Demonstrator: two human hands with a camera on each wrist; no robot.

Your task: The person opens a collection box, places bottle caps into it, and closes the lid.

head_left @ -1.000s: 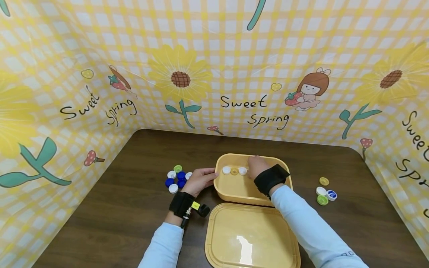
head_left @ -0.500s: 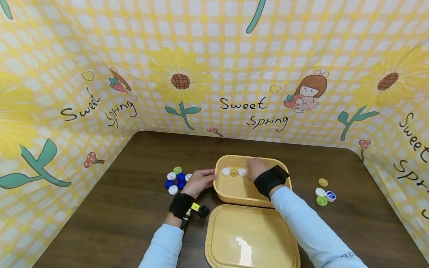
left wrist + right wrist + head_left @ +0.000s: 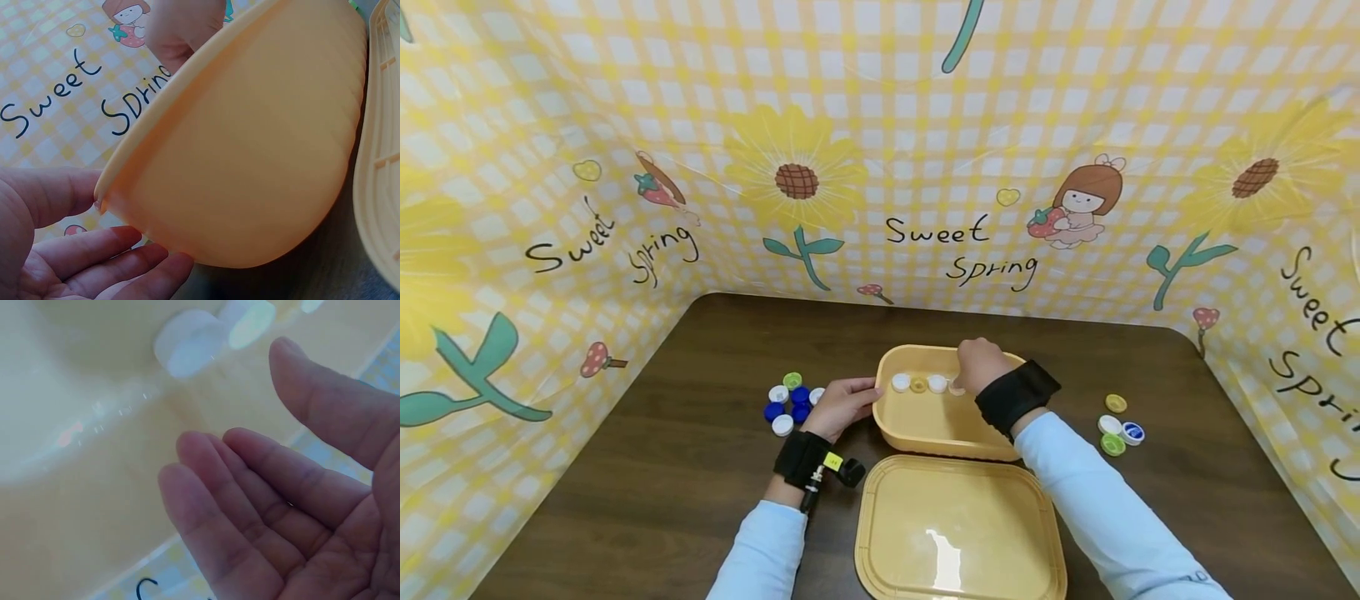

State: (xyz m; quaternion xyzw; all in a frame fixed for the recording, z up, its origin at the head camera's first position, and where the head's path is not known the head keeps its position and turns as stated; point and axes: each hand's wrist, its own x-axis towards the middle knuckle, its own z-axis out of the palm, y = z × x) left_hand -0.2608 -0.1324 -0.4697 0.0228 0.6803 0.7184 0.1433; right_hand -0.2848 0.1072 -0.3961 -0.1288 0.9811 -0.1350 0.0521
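My left hand [image 3: 842,407] holds the left end of a yellow plastic box [image 3: 895,429]; in the left wrist view the thumb is at the rim and the fingertips touch the outer wall. Inside, a row of bottle caps lies along the far wall: a white cap [image 3: 900,382], a yellow cap [image 3: 919,384], another white cap [image 3: 937,383] and a whitish cap [image 3: 190,344] nearest my right hand [image 3: 983,367]. That hand hangs over the far rim. In the right wrist view its thumb stands apart from the fingers, with nothing between them.
Left of the box lies a cluster of blue, white and green caps [image 3: 782,426]. To the right are a yellow cap [image 3: 1116,403], a white cap [image 3: 1109,425], a blue-and-white cap [image 3: 1132,433] and a green cap [image 3: 1113,445]. The yellow lid [image 3: 958,525] lies in front.
My right hand has lifted slightly up and to the right, leaving the whitish cap at the row's right end. My left hand stays on the box; the head view has shifted a little.
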